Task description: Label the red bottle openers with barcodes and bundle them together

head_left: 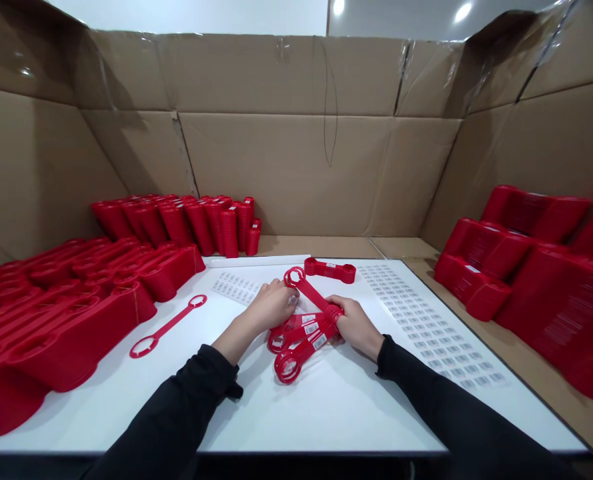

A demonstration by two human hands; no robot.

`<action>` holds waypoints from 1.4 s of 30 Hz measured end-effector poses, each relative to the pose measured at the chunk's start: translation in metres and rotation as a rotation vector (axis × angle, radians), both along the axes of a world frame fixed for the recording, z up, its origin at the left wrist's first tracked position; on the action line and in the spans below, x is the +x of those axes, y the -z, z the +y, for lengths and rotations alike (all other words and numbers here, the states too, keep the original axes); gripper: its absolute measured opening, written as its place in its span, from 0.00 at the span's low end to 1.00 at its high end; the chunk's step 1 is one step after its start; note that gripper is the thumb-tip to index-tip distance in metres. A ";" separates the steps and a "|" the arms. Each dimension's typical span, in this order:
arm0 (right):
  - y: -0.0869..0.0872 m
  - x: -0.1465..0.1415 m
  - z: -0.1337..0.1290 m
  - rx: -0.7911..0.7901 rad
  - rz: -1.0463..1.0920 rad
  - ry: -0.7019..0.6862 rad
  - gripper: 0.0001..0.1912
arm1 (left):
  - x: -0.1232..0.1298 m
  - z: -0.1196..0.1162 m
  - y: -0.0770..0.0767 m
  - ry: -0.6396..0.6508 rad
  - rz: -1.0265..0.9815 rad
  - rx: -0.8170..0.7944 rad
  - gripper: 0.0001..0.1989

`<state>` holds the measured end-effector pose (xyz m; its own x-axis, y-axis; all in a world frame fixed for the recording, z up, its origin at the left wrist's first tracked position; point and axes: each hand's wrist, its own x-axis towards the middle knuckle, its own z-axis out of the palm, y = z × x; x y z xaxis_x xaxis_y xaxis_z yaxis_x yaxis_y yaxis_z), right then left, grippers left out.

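Several red plastic wrenches (303, 340) with ring ends are fanned out above the white table, white labels showing on some handles. My right hand (359, 328) is closed round their overlapping right ends. Another red wrench (312, 292) points up and left from that bunch. My left hand (275, 305) is at its upper ring end, fingers bent together; what they pinch is too small to make out. Behind the hands lies a small red stack (330, 269). A single red wrench (169, 327) lies flat to the left.
Label sheets (426, 320) lie on the white table (256, 413) at the right, and another label sheet (236, 287) behind my left hand. Red stacks (76, 327) fill the left; more stacks (561, 300) stand right. Cardboard walls (286, 173) surround the table's back and sides.
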<state>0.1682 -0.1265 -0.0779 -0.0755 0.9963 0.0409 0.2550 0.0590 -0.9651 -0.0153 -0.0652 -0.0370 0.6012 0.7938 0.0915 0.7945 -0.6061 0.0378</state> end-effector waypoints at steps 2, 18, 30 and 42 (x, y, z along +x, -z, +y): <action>0.001 -0.001 0.001 -0.023 0.022 0.007 0.22 | 0.000 0.001 0.002 0.007 -0.011 0.005 0.12; 0.000 -0.002 0.001 -0.022 0.027 0.015 0.20 | -0.002 0.007 0.015 0.044 -0.174 0.000 0.10; -0.002 -0.001 -0.002 -0.009 0.025 0.019 0.21 | 0.003 0.003 0.011 0.012 -0.185 -0.082 0.10; -0.002 0.001 -0.003 0.084 -0.035 0.042 0.22 | 0.006 0.001 0.011 0.044 -0.208 -0.088 0.08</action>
